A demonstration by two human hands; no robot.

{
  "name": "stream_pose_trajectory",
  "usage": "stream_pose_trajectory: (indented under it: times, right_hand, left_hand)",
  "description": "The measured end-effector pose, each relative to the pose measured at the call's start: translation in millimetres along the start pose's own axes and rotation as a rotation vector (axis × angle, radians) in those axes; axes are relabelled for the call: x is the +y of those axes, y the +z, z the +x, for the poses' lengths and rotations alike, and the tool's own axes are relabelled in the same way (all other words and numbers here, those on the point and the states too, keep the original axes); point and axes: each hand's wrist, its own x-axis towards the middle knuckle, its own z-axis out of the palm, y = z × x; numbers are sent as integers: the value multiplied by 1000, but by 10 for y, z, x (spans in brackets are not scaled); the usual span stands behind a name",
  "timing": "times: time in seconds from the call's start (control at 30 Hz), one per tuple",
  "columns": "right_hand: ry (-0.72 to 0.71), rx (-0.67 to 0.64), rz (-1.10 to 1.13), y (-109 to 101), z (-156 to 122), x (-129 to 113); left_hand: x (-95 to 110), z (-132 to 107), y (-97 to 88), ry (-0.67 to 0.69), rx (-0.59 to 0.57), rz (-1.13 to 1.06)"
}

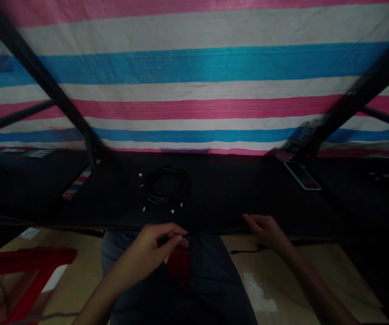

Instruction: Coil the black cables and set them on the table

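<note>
My left hand [150, 253] is pinched around a thin black cable [214, 232] at the front edge of the black table [235, 198]. The cable stretches rightward along that edge toward my right hand [268, 231], whose extended fingers rest at the edge. I cannot tell whether those fingers touch the cable. A loose coil of black cable [167, 185] lies on the table beyond my hands, with several small white connector ends around it. A black cable end [245, 251] also shows below the table edge, near my right hand.
A smartphone [302, 175] lies at the table's far right. Dark metal frame bars [360, 95] cross a pink, white and blue striped tarp [194, 67] behind. My denim-covered legs [211, 280] are below the edge, with a red stool [21, 271] on the tan floor at lower left.
</note>
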Motion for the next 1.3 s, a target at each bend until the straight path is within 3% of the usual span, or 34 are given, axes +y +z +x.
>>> stream_pose_trajectory:
  times: [0.1, 0.27, 0.37, 0.73, 0.87, 1.03, 1.2, 1.3]
  right_hand:
    - [-11, -80, 49, 70, -66, -201]
    - [-190, -226, 127, 270, -186, -741]
    - [-213, -243, 140, 298, -200, -889]
    - [-118, -85, 3, 78, -146, -447]
    - [-99, -58, 31, -2, -177, -500]
    - [-104, -79, 72, -6, -217, -598]
    - [-145, -61, 73, -73, -231, -657]
    - [-174, -59, 66, -106, -252, -681]
  left_hand:
    - [56, 37, 114, 17, 13, 17]
    - [203, 109, 440, 111, -87, 9]
    - [249, 121, 492, 132, -90, 0]
    - [115, 94, 265, 100, -51, 44]
    - [148, 69, 250, 94, -35, 55]
    - [180, 79, 307, 205, 85, 134]
    - [147, 146, 313, 234, 170, 147]
    - [101, 145, 287, 190, 147, 148]
